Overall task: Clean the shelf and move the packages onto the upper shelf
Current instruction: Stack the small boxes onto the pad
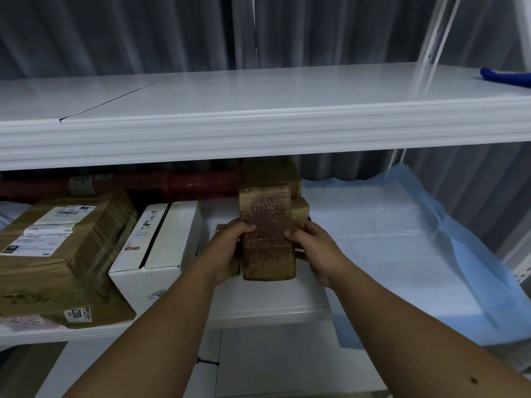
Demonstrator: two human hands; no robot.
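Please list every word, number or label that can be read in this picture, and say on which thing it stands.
"1003": sticker on the front of the brown package.
"300", cut off: front of the white box.
Shipping labels on both: too small to read.
Label on the red roll: blurred.
Bubble-wrapped package, held by both hands: no text.

We have single head-worn view, wide-angle, edges bowed. We look forward and slightly down from standing height, facing white shelving head-on. Upper shelf (258, 96) sits just below our eye line, top surface visible. Lower shelf (273, 308) lies close beneath, both forearms reaching in from bottom edge. Corrugated wall behind. No second view to overlap.
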